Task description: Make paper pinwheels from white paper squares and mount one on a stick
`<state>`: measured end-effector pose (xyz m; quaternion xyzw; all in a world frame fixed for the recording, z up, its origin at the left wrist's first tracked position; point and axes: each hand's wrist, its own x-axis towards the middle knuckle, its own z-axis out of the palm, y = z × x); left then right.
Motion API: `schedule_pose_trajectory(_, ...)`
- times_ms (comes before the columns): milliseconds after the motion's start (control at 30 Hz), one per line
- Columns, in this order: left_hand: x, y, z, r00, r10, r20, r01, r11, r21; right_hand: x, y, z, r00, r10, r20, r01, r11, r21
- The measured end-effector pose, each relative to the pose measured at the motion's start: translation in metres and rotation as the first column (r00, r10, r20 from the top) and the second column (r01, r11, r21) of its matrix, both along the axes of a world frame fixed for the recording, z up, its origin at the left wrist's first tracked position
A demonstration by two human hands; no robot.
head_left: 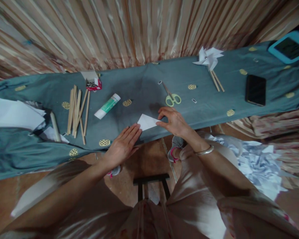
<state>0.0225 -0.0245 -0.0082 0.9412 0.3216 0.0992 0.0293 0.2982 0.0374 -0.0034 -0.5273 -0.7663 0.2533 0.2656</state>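
A small white sheet of paper [147, 122], folded to a triangle, lies near the front edge of the cloth-covered table. My left hand [123, 144] lies flat with its fingers stretched out, the fingertips on the paper's left end. At the paper's right corner my right hand [173, 121] is pinching the tip between thumb and forefinger. Just beyond that hand are scissors [172, 97] with pale green handles, lying shut. A glue stick [107, 106] with a green and white label rests beyond my left hand.
Wooden sticks [76, 111], a red box of small metal pieces [93, 83] and a paper stack [17, 114] lie left. Right are a paper pinwheel [208, 58], two sticks [216, 80], a phone [255, 89] and a blue-framed tablet [290, 47]. A paper pile [259, 162] sits lower right.
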Motion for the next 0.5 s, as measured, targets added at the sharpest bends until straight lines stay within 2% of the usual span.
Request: schedule_pose_trajectory(500,-0.02,-0.006,0.004,0.998,0.049,0.044,-0.045,0.996,-0.07,0.013,-0.002,0.0,1.0,0.004,0.004,-0.004,1.0,-0.013)
